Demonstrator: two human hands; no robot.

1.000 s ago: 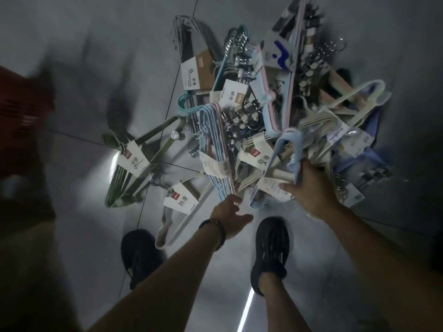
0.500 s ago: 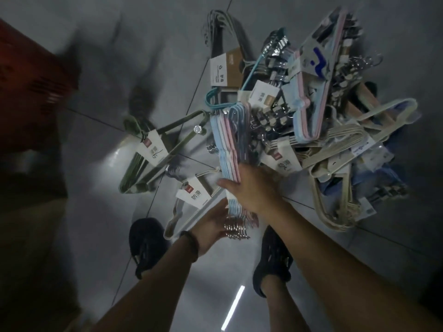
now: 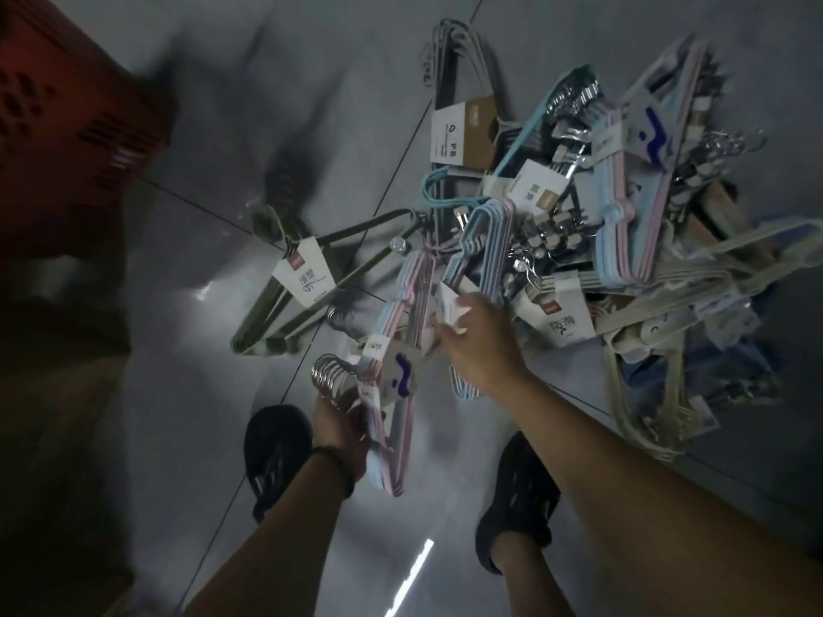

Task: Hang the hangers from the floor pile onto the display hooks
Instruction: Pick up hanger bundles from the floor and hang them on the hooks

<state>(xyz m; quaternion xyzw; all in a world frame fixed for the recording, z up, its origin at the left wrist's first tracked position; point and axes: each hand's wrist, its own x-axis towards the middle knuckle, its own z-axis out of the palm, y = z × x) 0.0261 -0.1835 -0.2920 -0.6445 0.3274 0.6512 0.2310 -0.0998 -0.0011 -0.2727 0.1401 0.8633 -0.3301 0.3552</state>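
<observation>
Head view, dim light. Left hand gripped a pastel hanger bundle just below its metal hooks; fingers clenched round the neck, hooks sticking out above the hand to the left. The bundle was tilted and clear of the floor, its far end pointing toward the pile, its near end hanging between the two black shoes.

Right hand was stretched to the near edge of the pile. Its fingers lay on a white tag belonging to a blue hanger bundle that stood up out of the heap. The back of the hand faced the camera; could not tell whether the fingers had closed on the tag or only touched it.

The remaining hangers lay tangled on the floor, right of centre. A green hanger set lay flat, left of the pile and apart from both hands. Red crate at upper left, blurred
</observation>
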